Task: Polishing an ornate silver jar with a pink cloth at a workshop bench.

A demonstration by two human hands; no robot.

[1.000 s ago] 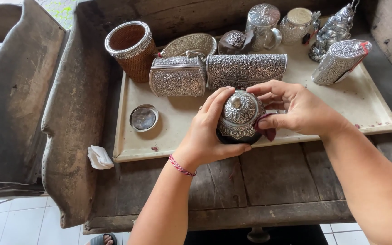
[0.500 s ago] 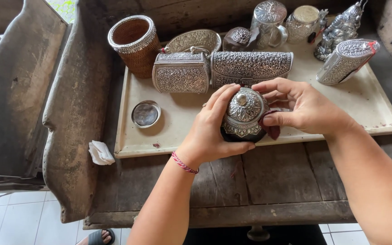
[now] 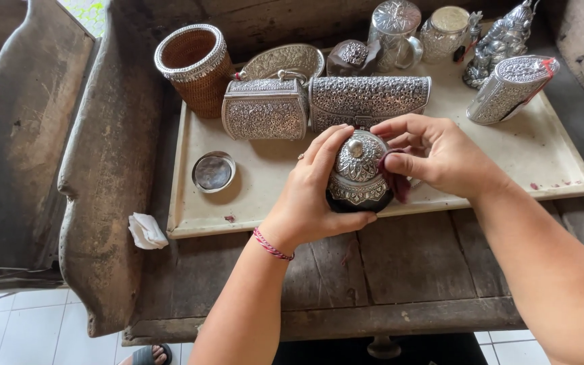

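My left hand [image 3: 309, 196] is wrapped around a round dark container with an ornate silver lid [image 3: 358, 172], holding it just above the front edge of a cream tray [image 3: 265, 176]. My right hand [image 3: 437, 155] presses a small dark reddish cloth [image 3: 395, 177] against the right side of the container, fingers pinched on the cloth. A red string bracelet sits on my left wrist.
On the tray stand two embossed silver purses [image 3: 265, 109] [image 3: 370, 98], a woven basket with silver rim [image 3: 194, 67], a silver dish [image 3: 284, 61], a small round tin [image 3: 213, 172], a tankard [image 3: 395, 27], a jar [image 3: 446, 30], a figurine [image 3: 501, 40] and a cylindrical case [image 3: 512, 88]. A crumpled tissue [image 3: 147, 231] lies on the worn wooden table.
Both hands stay on the container; my right hand has shifted slightly along its right side with the cloth. The view has drifted a little.
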